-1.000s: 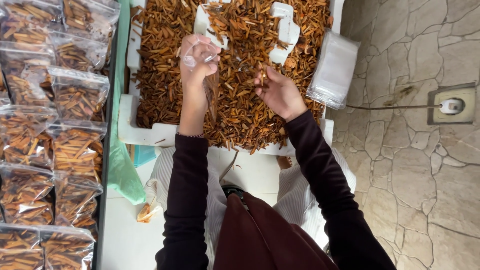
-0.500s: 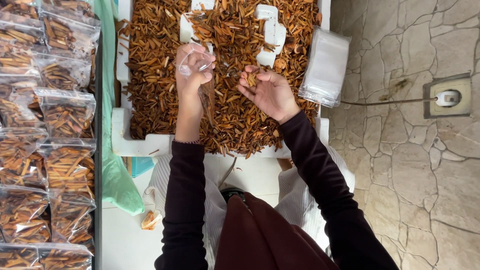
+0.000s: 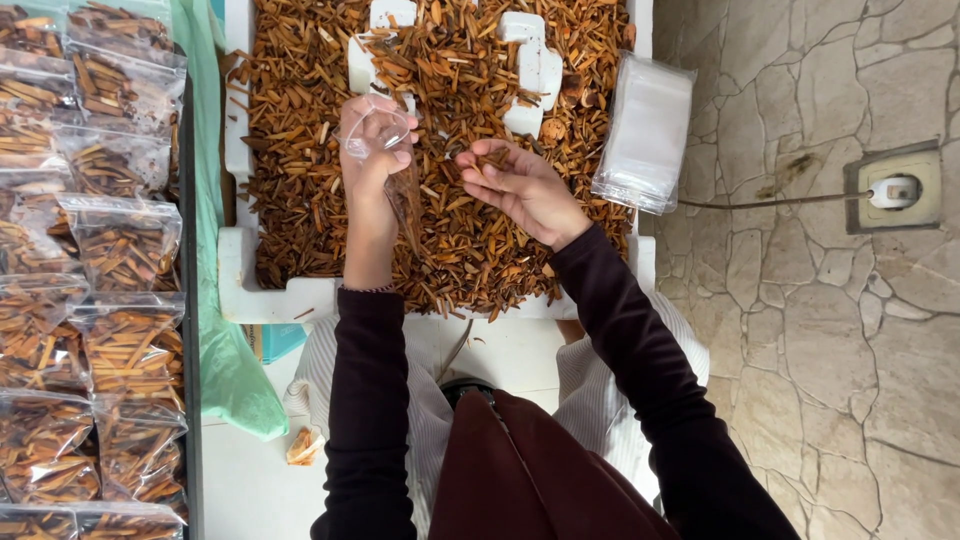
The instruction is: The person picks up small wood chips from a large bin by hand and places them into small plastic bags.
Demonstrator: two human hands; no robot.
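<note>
- Over the white tray (image 3: 262,300), both hands are working above a deep heap of brown bark sticks (image 3: 300,170) (the pieces are filling the tray nearly edge to edge).
- The left hand (image 3: 372,150) is closing its fingers around the mouth of a small clear bag (image 3: 385,160), which is hanging down beside the wrist with a few sticks showing inside.
- The right hand (image 3: 520,190) is lying palm up just beside the bag, fingers half curled and cupping a small pinch of sticks (image 3: 490,158); it is not touching the bag.
- Two white blocks (image 3: 535,65) are poking up through the heap at the far side of the tray.
- A stack of empty clear bags (image 3: 645,130) is sitting on the tray's right edge, partly overhanging the stone floor (image 3: 800,350).
- Filled bags (image 3: 120,240) are lying in overlapping rows well to the left, past a green sheet (image 3: 215,330) that is draping down beside the tray.
- A wall socket (image 3: 893,190) with a white plug is sitting at the far right, its thin cord running toward the bag stack.
- Dark sleeves are covering both forearms, and a dark red garment is showing over the person's lap (lower middle of the view).
- A small scrap of bark (image 3: 303,447) is lying on the white surface below the green sheet.
</note>
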